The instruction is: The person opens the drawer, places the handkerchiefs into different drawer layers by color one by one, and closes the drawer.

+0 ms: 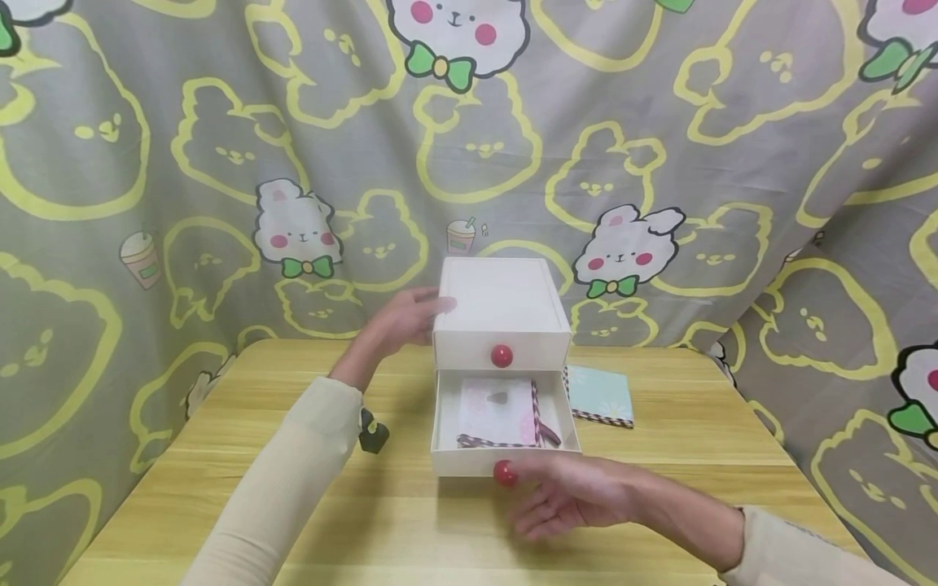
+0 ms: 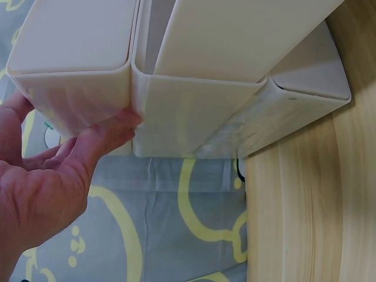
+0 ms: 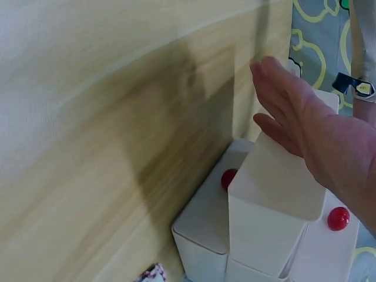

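A white drawer cabinet [image 1: 506, 297] with red knobs stands on the table, its middle drawer [image 1: 449, 407] pulled out. Inside the drawer lies a folded pale cloth [image 1: 487, 407] with dark-and-white striped edging, a small grey piece [image 1: 498, 398] on top. My left hand [image 1: 406, 317] rests against the cabinet's upper left side, fingers extended along the wall in the left wrist view. At the drawer's front, my right hand [image 1: 572, 492] is beside the red knob [image 1: 505, 473], its fingers fairly straight and holding nothing. The right wrist view shows the lower drawer's knob [image 3: 229, 179] too.
A light blue folded cloth [image 1: 604, 395] with striped edging lies behind the cabinet's right side. The wooden table [image 1: 322, 521] ends at a patterned curtain [image 1: 352, 163]. A small black device [image 1: 374, 433] is at the left sleeve cuff.
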The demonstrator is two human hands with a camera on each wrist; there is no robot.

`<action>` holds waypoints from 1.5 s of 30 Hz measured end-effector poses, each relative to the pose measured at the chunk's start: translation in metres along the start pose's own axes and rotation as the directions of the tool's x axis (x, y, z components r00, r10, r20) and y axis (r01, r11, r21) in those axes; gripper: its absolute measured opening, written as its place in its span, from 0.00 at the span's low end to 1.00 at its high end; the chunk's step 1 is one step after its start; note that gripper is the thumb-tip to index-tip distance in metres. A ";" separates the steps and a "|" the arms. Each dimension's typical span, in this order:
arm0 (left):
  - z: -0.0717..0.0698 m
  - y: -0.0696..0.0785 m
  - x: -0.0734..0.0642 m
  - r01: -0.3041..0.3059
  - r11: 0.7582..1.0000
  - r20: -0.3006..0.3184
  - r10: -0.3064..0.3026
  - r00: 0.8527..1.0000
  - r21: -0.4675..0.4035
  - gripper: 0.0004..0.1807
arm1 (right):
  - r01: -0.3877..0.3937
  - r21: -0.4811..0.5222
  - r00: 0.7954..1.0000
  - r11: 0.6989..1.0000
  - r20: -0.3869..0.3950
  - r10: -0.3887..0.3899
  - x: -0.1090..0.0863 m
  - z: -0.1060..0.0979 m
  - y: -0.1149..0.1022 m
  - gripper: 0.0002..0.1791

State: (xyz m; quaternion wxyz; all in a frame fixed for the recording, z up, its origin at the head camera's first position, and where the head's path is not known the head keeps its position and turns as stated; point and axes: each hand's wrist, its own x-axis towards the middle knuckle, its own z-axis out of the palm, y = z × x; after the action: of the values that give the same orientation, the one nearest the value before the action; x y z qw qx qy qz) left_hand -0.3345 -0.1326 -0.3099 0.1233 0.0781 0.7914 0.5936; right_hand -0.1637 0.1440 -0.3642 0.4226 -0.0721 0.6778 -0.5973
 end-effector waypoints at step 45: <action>-0.001 0.000 0.001 0.001 1.000 -0.002 -0.001 1.000 0.014 0.41 | 0.194 0.137 0.966 0.971 -0.197 -0.166 0.049 -0.026 -0.019 0.23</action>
State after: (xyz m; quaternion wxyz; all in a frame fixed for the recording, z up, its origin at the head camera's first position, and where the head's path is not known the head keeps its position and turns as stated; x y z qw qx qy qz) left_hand -0.3357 -0.1333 -0.3101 0.1222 0.0778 0.7956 0.5883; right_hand -0.2200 0.1284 -0.3734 0.3064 -0.0449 0.6559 -0.6884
